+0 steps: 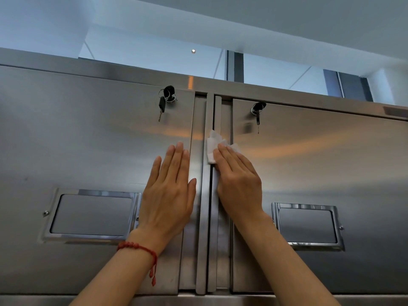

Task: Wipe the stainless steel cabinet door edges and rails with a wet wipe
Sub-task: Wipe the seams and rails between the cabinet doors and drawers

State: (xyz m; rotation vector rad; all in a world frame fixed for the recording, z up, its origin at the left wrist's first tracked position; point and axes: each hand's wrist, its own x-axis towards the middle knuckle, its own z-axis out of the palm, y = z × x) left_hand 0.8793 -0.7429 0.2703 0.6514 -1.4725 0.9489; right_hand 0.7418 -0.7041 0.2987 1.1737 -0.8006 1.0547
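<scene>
So the wet wipe (213,149) is sitting right on the middle seam where the two stainless doors meet, bunched up over the vertical rail (217,195) at the edge of the right door (320,168). It's directly under the fingertips of the right hand (239,184), with most of the white sticking out above and to the left of the fingers, plus a small bit peeking out on the right side.

That right hand is basically flat: fingers straight and held together, pressing the wipe against the metal rather than curling round it. The thumb isn't visible from this angle, so I can't tell if it's tucked behind the rail edge.

The left hand (170,195) has nothing in it. It's laid flat, palm down, on the left door (88,151) just beside the seam, fingers extended and close together, thumb resting along the door's folded edge (194,217). There's a red beaded bracelet (141,250) on that wrist.

Other stuff: each door has a lock near the top with keys hanging from it, the left keys (165,100) and the right keys (257,111), and each has a recessed framed pull, left one (90,215) and right one (308,225), sitting lower down just outside the wrists.
</scene>
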